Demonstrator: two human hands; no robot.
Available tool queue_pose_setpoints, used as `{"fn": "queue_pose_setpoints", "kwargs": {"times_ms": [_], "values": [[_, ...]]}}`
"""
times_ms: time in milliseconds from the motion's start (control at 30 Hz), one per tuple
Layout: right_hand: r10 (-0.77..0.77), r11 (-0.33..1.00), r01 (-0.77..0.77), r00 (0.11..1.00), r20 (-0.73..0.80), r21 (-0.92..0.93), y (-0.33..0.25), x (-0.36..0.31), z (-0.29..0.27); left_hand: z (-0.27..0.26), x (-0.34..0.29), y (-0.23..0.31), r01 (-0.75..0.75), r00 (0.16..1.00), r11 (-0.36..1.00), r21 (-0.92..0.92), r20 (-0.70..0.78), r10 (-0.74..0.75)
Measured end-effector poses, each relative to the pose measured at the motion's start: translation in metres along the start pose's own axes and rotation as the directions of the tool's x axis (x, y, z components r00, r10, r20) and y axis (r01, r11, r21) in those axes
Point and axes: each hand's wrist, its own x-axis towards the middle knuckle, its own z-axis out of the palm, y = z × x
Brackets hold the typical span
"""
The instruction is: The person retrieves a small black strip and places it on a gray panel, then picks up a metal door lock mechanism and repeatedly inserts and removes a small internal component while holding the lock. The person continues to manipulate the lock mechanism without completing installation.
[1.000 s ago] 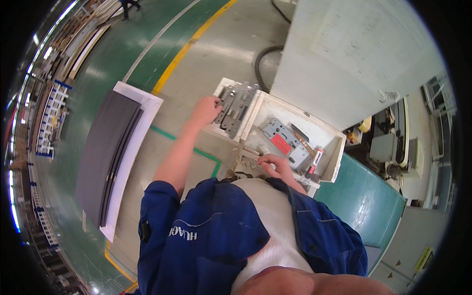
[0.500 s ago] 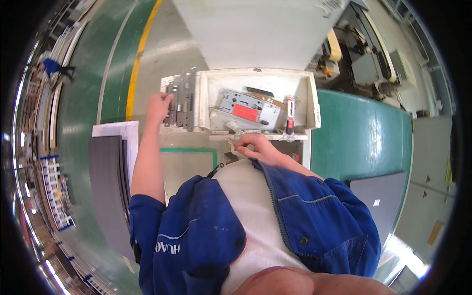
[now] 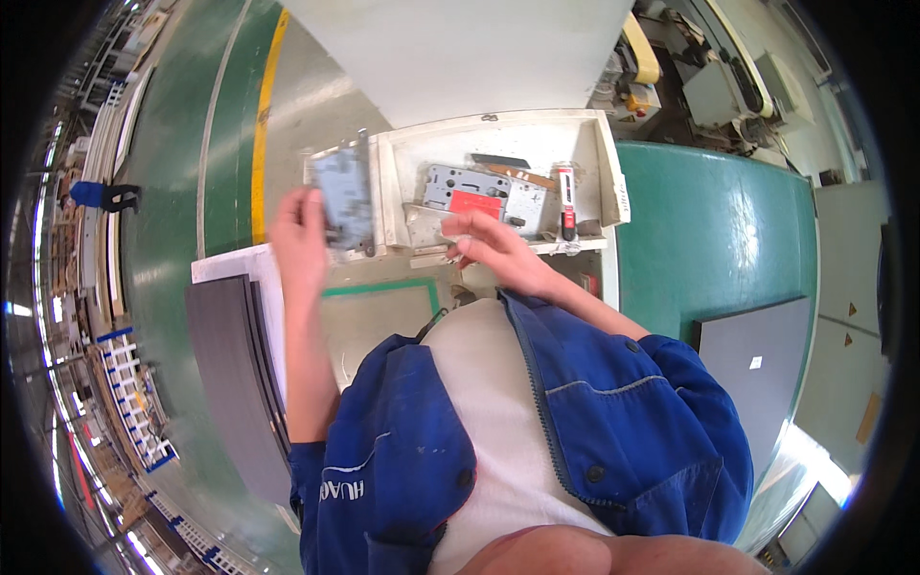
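At the left side of the drawer, my left hand (image 3: 300, 228) is closed on the near edge of a flat grey metal lock case (image 3: 343, 192), which is blurred by motion and tilted so its broad face shows. My right hand (image 3: 496, 251) hovers over the drawer's front edge, fingers loosely bent and apart, with nothing visible in them. Just beyond its fingertips, another lock case (image 3: 462, 184) with a red label (image 3: 475, 203) lies inside the white drawer (image 3: 401, 168). A red and white tube (image 3: 566, 201) lies on the drawer's right side.
A black strip (image 3: 500, 161) lies at the drawer's back. Dark grey panels (image 3: 225, 350) are stacked to my left, and another grey panel (image 3: 752, 369) lies to my right. A large white surface (image 3: 460, 57) stands behind the drawer. A person in blue (image 3: 101, 195) is far left.
My left hand has turned a lock case from standing on edge to showing its broad face. My right hand has moved forward over the drawer's front edge, its fingers extending.
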Motion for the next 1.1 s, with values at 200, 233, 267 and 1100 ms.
{"fn": "queue_pose_setpoints", "kwargs": {"times_ms": [200,233,267,1100], "values": [[0.085,0.987,-0.098,0.991,-0.104,-0.128,-0.026,0.02,0.02,0.047,-0.066,0.039,0.274,0.951,0.826,-0.493,0.269,-0.155],[-0.035,0.985,0.011,0.99,-0.139,-0.171,-0.026,0.019,0.025,0.049,-0.07,0.042,0.291,0.943,0.833,-0.47,0.288,-0.167],[-0.154,0.97,0.116,0.974,-0.167,-0.214,-0.025,0.019,0.029,0.05,-0.073,0.045,0.283,0.941,0.836,-0.471,0.304,-0.147],[0.058,0.988,-0.035,0.987,-0.153,0.153,-0.039,-0.003,0.018,0.058,-0.088,0.042,0.052,0.935,0.937,-0.345,0.346,0.076]]}}
